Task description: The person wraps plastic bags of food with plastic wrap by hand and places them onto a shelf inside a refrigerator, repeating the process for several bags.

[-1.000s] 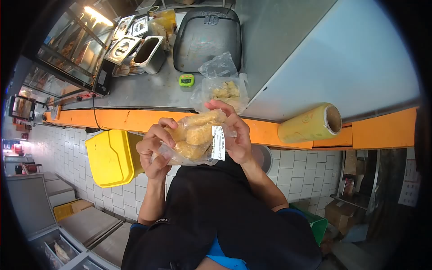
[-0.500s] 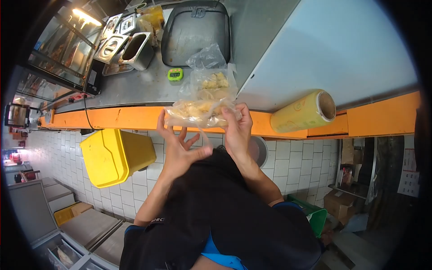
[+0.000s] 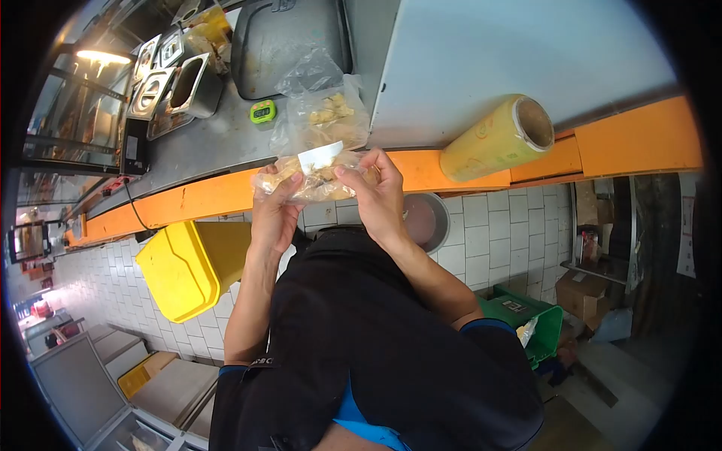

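steel counter [image 3: 226, 129] holds green timer [image 3: 262, 112], other bag [image 3: 331, 124]; hands [image 3: 378, 197] pinch clear food bag [image 3: 320, 186]

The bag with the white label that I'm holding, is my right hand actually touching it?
Touching. The head view shows your right hand with its thumb laid on the near side of the bag, no gap between.

Black top [image 3: 398, 331], lower centre of the frame: 2 short sleeves, blue trim [image 3: 485, 323], blue neckline panel [image 3: 349, 415] at the bottom, white lettering [image 3: 261, 362] lower left.
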A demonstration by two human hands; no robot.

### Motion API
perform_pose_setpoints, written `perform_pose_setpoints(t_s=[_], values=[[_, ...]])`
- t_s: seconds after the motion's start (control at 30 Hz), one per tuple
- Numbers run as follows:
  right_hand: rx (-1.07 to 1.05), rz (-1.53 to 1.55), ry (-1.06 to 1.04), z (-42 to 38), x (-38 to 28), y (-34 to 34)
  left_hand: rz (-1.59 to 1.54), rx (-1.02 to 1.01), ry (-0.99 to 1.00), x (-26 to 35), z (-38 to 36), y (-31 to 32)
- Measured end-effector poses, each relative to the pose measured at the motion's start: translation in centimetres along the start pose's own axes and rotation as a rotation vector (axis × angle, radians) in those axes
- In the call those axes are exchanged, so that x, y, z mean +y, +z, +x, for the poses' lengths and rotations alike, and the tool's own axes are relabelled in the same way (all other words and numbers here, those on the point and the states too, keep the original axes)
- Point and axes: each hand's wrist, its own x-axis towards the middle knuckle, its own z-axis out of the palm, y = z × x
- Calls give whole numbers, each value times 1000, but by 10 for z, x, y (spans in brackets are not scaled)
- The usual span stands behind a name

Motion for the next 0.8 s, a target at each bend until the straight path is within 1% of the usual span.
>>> perform_pose_setpoints(t_s=[0.03, 0.07, 0.13, 0.17, 0.2, 0.23, 0.27, 0.3, 0.37, 0.4, 0.47, 0.5, 0.57, 0.6, 0.63, 0.67, 0.7, 0.73, 0.77, 0.8], values=[[-3, -113, -90, 1, 5, -4, 6, 8, 42, -4, -1, 1], [6, -117, -92, -1, -3, -8, 6, 1, 35, -8, -1, 1], [-63, -643, -345, -9, -39, -19, -25, 76, 169, -13, 1, -4], [-5, -674, -364, -14, -69, -34, -24, 78, 176, -11, 3, -11], [144, -912, -569, -14, -92, -61, 23, 96, 254, -7, 7, -23], [333, -904, -696, -12, -108, -93, 66, 125, 336, -2, 9, -39], [504, -1025, -853, -7, -135, -117, 115, 155, 380, 4, 16, -61], [629, -1352, -826, -5, -156, -127, 112, 181, 397, 12, 21, -79], [429, -1813, -728, 12, -163, -153, 232, 300, 468, 34, 37, -113], [424, -1807, -730, 21, -159, -161, 298, 312, 463, 44, 50, -137], [345, -1826, -960, 39, -142, -174, 279, 294, 465, 61, 82, -179], [353, -1833, -963, 43, -141, -179, 258, 273, 458, 67, 100, -195], [403, -1924, -821, 41, -140, -183, 261, 254, 469, 71, 136, -230], [418, -1938, -827, 36, -135, -184, 589, 327, 567, 70, 158, -257], [640, -1971, -833, 32, -130, -182, 915, 406, 666, 76, 177, -274], [855, -1990, -835, 24, -129, -171, 925, 493, 530, 89, 172, -264], [1014, -1960, -755, 8, -135, -147, 904, 498, 528, 93, 173, -263], [1172, -1919, -672, -12, -140, -116, 1237, 637, 641, 98, 177, -265], [1279, -1779, -578, -28, -144, -83, 1584, 764, 736, 100, 182, -273], [1307, -1570, -566, -38, -143, -44, 1495, 794, 891, 96, 196, -287]])
